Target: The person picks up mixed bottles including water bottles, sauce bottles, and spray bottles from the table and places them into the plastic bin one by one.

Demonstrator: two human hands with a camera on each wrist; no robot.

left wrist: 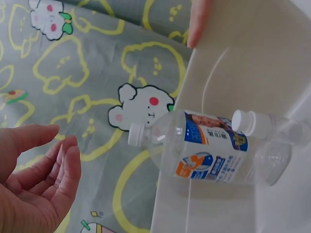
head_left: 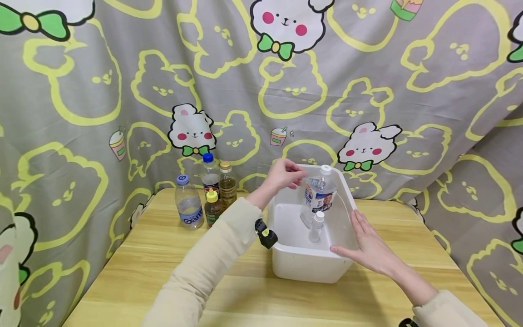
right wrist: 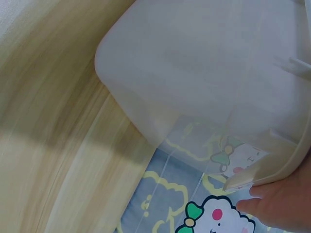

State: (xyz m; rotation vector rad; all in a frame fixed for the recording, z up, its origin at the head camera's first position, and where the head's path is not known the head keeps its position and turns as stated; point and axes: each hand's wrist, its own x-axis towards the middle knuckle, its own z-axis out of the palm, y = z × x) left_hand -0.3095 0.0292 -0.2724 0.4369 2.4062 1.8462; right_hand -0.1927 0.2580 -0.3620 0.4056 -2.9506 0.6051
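A white plastic tub [head_left: 304,268] stands on the table. Inside it, toward the back right, is a large clear plastic bottle [head_left: 323,202] with a white cap and a printed label. In front of that bottle sits a small clear bottle [head_left: 316,231], also white-capped. My left hand [head_left: 286,174] hovers over the tub's far left side, close to the large bottle but apart from it. In the left wrist view this hand [left wrist: 41,182] has loosely bent fingers with nothing between them. My right hand [head_left: 371,245] rests on the tub's right rim, fingers extended along it.
Left of the tub stand a blue-capped water bottle [head_left: 189,206], a second bottle with a darker blue cap [head_left: 208,158], a gold-capped bottle [head_left: 227,187] and a small yellow-capped bottle [head_left: 213,210]. A patterned grey curtain [head_left: 233,91] surrounds the wooden table [head_left: 135,268].
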